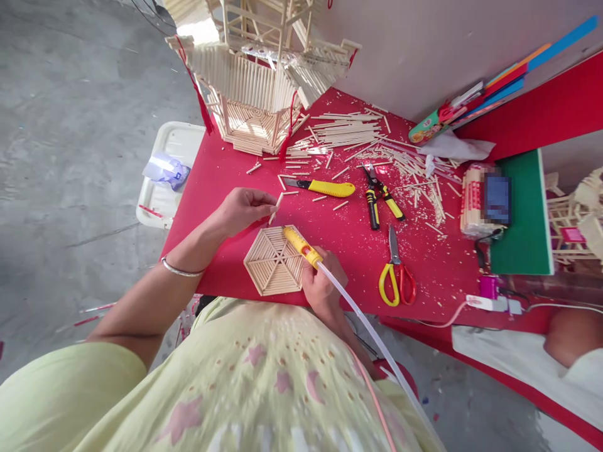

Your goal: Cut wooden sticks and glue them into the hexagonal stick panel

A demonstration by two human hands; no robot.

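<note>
A short wooden stick was pinched by the left hand, its thumb and fingertips nearly closed, with only the stick's narrow width kept between them. A yellow glue gun was gripped in the right hand, the fingers curled about its body; how tightly they were closed could not be told. A clear glue stick was trailed from its rear end, back past the right wrist. Between the hands, nearer the right one, a six-sided stick panel was laid flat on the red table, and the gun's nozzle was pointed at its far edge. Whether the panel was touched by the right fingers could not be told.

Beyond the hands, a yellow knife was placed with its blade turned leftward. Farther to the right of the right hand, black-and-yellow cutters were left with handles spread, and scissors were set nearer. Red print was borne by a pack of sticks well to the right, and coloured print by a green box farther off; neither could be read.
</note>
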